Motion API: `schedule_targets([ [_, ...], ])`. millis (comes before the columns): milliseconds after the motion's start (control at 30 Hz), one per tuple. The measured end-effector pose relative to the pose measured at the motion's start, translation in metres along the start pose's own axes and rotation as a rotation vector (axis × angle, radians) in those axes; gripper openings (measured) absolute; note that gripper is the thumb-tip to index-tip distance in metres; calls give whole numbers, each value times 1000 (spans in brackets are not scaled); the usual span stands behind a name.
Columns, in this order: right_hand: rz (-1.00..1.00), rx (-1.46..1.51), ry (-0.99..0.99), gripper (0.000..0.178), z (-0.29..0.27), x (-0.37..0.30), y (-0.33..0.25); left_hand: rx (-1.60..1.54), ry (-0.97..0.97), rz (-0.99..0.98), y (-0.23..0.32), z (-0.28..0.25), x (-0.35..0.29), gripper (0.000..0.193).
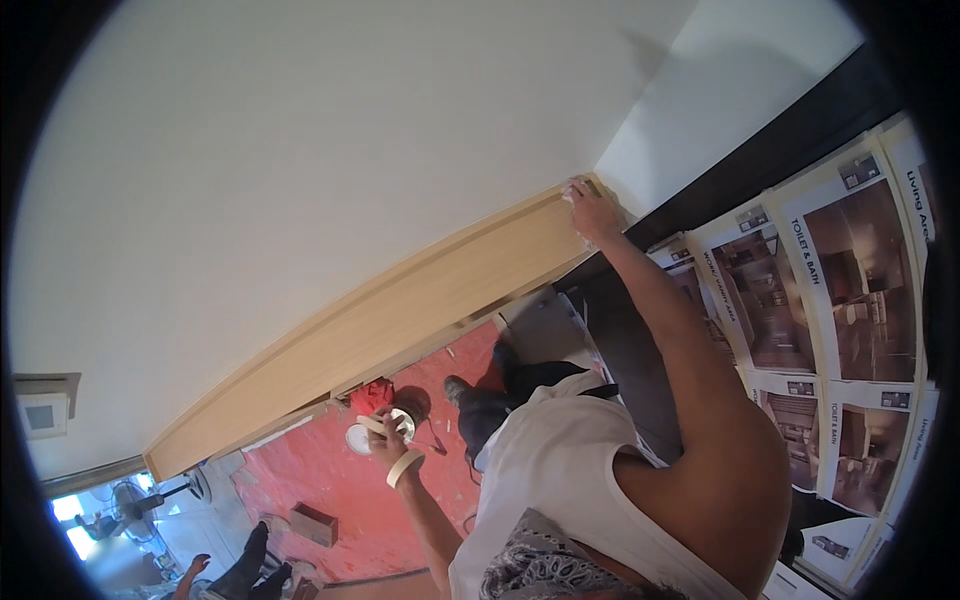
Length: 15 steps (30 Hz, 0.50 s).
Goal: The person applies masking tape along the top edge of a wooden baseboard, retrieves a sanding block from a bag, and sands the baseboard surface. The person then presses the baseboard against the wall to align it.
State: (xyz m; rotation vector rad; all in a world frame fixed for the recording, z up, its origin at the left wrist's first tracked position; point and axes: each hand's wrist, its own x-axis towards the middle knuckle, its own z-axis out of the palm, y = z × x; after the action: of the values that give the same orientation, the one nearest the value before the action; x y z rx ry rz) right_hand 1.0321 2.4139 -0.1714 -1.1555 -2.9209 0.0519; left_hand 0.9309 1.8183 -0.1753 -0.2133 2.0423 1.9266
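My right hand (595,215) is stretched up to the right end of a long light-wood board (440,280) along the white wall. Its fingers are bent against the board at the corner, around something small and whitish that I cannot make out. My left hand (384,448) is low in front of me, its fingers closed on a roll of masking tape (371,425). A second cream tape roll (404,468) circles my left wrist like a bracelet. Below the left hand, an open round can (403,422) and a pale lid (358,438) are partly hidden.
A red, scuffed floor covering (375,510) lies below, with a red cloth (372,395) and a brown block (314,524) on it. Taped picture sheets (860,290) cover the right side beside a dark band (770,150). At lower left are a fan (135,508) and another person's legs (245,565).
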Motion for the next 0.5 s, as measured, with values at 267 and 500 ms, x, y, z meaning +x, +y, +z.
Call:
schedule_targets([
  [267, 277, 43, -149, 54, -21, 11, 19, 49, -143, -54, -5, 45, -35, 32],
  [500, 427, 245, -349, 53, -39, -66, 23, 70, -105, -45, -15, 36, -35, 37],
])
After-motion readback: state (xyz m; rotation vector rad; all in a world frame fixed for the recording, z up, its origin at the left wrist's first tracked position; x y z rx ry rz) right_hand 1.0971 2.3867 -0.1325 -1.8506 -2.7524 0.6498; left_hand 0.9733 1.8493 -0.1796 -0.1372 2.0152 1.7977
